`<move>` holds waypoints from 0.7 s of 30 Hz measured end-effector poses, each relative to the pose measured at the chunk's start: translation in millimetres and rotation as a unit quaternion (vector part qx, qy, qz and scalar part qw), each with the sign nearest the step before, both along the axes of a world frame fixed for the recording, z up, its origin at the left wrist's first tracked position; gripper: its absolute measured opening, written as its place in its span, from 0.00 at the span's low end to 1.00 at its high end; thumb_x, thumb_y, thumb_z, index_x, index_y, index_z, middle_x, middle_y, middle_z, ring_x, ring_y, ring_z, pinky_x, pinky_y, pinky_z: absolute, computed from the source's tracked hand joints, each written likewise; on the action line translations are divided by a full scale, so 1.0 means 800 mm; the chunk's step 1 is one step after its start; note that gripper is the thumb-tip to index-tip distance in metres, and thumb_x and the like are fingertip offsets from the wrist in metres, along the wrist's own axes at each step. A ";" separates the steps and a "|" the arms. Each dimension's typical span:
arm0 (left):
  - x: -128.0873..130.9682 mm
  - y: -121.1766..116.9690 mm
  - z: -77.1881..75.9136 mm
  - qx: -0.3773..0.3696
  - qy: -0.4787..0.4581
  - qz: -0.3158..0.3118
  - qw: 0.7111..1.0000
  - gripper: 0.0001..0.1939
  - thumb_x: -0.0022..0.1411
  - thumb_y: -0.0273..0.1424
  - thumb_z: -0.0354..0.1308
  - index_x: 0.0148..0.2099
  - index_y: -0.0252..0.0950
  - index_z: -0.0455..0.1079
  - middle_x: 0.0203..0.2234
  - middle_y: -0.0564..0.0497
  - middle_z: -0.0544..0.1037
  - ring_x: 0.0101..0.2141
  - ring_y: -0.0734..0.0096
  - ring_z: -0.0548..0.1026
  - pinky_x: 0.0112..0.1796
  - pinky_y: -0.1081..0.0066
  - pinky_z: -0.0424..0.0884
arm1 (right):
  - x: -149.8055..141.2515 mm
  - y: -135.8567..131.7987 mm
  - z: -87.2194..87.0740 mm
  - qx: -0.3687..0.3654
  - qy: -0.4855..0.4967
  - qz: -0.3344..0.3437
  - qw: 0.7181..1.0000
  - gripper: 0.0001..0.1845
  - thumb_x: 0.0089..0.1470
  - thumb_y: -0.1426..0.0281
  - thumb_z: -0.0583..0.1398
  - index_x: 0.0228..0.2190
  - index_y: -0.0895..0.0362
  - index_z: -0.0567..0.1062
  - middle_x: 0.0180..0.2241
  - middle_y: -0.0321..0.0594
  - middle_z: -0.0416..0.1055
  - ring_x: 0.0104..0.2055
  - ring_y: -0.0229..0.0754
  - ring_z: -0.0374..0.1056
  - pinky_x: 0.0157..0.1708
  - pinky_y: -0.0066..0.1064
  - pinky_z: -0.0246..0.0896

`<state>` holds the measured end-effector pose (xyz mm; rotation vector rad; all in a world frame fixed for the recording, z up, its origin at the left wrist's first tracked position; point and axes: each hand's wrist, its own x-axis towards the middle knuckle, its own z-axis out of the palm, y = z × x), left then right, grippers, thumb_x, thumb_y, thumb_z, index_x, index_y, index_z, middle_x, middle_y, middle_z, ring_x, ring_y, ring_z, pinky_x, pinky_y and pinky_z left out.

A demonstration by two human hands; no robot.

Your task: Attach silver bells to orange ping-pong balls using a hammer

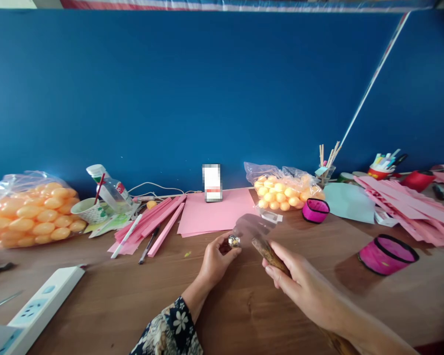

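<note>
My left hand (216, 259) rests on the wooden table, its thumb and fingers closed round a small shiny silver ball (234, 241) with a dented surface, like crumpled foil. My right hand (294, 278) grips the wooden handle of a hammer (268, 254). Motion blurs the hammer's grey head, which hangs just above and to the right of the ball. Whether the head touches the ball I cannot tell. Behind both hands lie pink paper sheets (218, 212), and a phone (212, 185) stands upright by the wall.
Bags of orange balls stand at left (33, 217) and right (281, 192). Pink strips (151, 222), a paper cup (90, 211) and a bottle (111, 190) sit left of centre. A power strip (40, 305) lies front left. Magenta rings (388, 254) are at right.
</note>
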<state>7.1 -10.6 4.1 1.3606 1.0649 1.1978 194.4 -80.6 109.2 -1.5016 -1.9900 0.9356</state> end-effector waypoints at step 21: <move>0.000 -0.002 0.005 0.002 0.052 -0.016 0.999 0.17 0.48 0.30 0.60 0.43 0.32 0.70 0.34 0.47 0.78 0.33 0.66 0.74 0.36 0.69 0.69 | -0.005 0.000 -0.009 -0.005 0.028 0.025 0.999 0.08 0.56 0.65 0.51 0.34 0.54 0.66 0.25 0.31 0.65 0.26 0.34 0.61 0.28 0.24 0.56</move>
